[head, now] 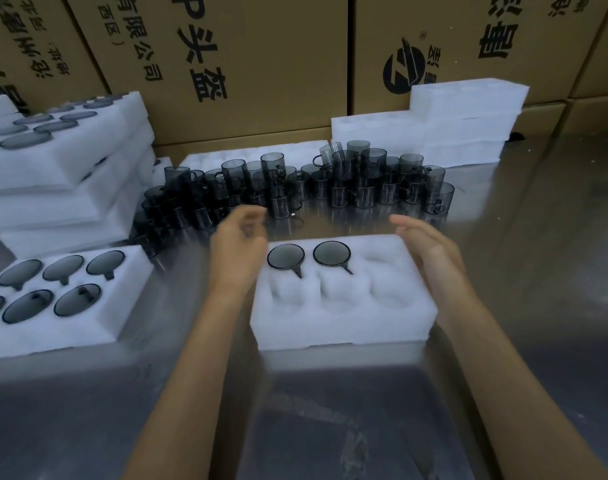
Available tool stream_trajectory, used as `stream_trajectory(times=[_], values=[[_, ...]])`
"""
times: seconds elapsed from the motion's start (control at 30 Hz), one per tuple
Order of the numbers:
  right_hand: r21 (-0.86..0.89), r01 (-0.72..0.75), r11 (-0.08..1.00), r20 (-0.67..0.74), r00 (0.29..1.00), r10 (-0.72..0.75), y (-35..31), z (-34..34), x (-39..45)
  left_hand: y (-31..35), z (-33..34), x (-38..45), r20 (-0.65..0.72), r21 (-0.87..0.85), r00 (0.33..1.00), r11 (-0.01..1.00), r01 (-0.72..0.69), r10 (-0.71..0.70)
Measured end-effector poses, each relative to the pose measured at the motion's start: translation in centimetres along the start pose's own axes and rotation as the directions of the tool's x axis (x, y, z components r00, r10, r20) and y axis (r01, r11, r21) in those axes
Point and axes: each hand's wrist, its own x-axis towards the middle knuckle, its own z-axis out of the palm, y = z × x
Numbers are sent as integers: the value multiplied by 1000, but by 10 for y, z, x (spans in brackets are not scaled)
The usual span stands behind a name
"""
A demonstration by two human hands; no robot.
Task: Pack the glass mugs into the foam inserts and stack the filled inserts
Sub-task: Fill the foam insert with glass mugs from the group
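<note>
Foam insert (344, 306) at centre: two glass mugs (286, 256) seated in back row, four pockets vacant. Left hand (238, 245) and right hand (430, 245) apart, flanking insert, fingers loose, holding nothing. Filled insert (53, 299) at left, filled stack (63, 161) behind; loose mugs (330, 188) awaiting packing

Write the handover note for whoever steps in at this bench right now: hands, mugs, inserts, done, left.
Left hand: empty, fingers loosely curled, above the left end of the working foam insert.
Right hand: empty, fingers straight, over the insert's right end.
Working insert: two mugs seated in the far row, left pocket and middle pocket; the other four pockets are empty.
Loose glass mugs: clustered on the metal table just beyond the insert.
Done: a filled insert sits at left, with a stack of filled inserts behind it.
Left: fill four pockets, stack the insert, continue with the empty inserts at far right.
</note>
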Motion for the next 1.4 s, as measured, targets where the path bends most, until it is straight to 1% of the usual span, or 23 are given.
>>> stream_trajectory(times=[0.03,0.07,0.13,0.2,0.33,0.43,0.57,0.8,0.9,0.97,1.0,1.07,1.1,1.17,1.23,1.3,1.33,1.4], values=[[93,-56,994,-43,997,60,1,0,2,-10,-6,12,-70,44,997,998,45,-42],[166,-99,981,-70,991,112,2,-2,4,-20,-10,22,-109,104,991,990,90,-78],[244,-153,958,-84,980,178,5,-3,8,-43,-8,37,-110,217,987,966,143,-122],[243,-169,955,-90,977,196,8,-3,9,-61,1,47,-65,292,990,946,141,-127],[228,-200,953,-98,969,227,10,-4,16,-80,14,73,-28,359,992,925,126,-124],[237,-221,946,-71,967,244,11,-6,21,-88,20,88,-47,440,992,889,125,-116],[217,-215,952,-59,971,233,13,-7,23,-91,22,87,-96,395,995,916,76,-41],[214,-205,955,-61,973,223,10,-8,18,-88,15,71,-133,325,991,945,36,8],[178,-191,965,-72,976,207,6,-10,18,-84,12,58,-154,197,988,980,18,13],[110,-158,981,-127,977,172,6,-12,18,-79,10,47,-193,100,979,994,-44,62],[44,-126,991,-160,978,132,5,-13,18,-74,9,43,-209,76,973,994,-83,97],[-114,-15,993,-190,982,-7,0,-14,16,-56,6,37,-212,33,966,989,-147,150],[-174,60,983,-175,980,-91,-3,-13,14,-44,5,34,-202,1,965,985,-173,169],[-276,228,934,-90,961,-261,-11,-7,7,-18,3,25,-183,-63,957,969,-239,224],[-379,376,845,36,919,-393,-15,2,-1,6,7,13,-145,-95,947,948,-302,287],[-420,465,780,152,883,-445,-17,11,-10,24,16,-1,-90,-100,925,921,-376,368],[-408,483,775,189,875,-446,-18,15,-15,30,22,-9,-57,-105,914,908,-406,402],[-329,491,807,215,870,-443,-23,19,-21,42,35,-24,3,-139,897,888,-438,442]])
